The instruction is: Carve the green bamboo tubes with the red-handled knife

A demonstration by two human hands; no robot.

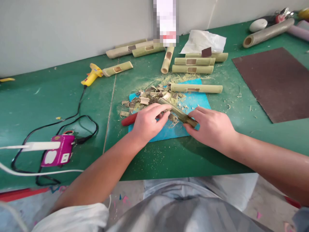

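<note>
A slim greenish bamboo tube (177, 111) lies slantwise between my hands, above a blue sheet (159, 137). My right hand (210, 125) is closed around its near right end, thumb below and fingers over the top. Close to the tube's far left part is my left hand (153, 120), its thumb and index finger bent together in a pinch at the tube's near side. What sits between those fingertips is too small to make out. A red handle (129, 119) sticks out from beneath my left hand. Bamboo chips (145, 100) and sawdust are heaped just beyond it.
A notched bamboo tube (196, 88) rests on the blue sheet's far edge, with several more behind. To the left are a yellow glue gun (93, 74), its black cord and a magenta power adapter (59, 149). A dark brown board (272, 85) lies right.
</note>
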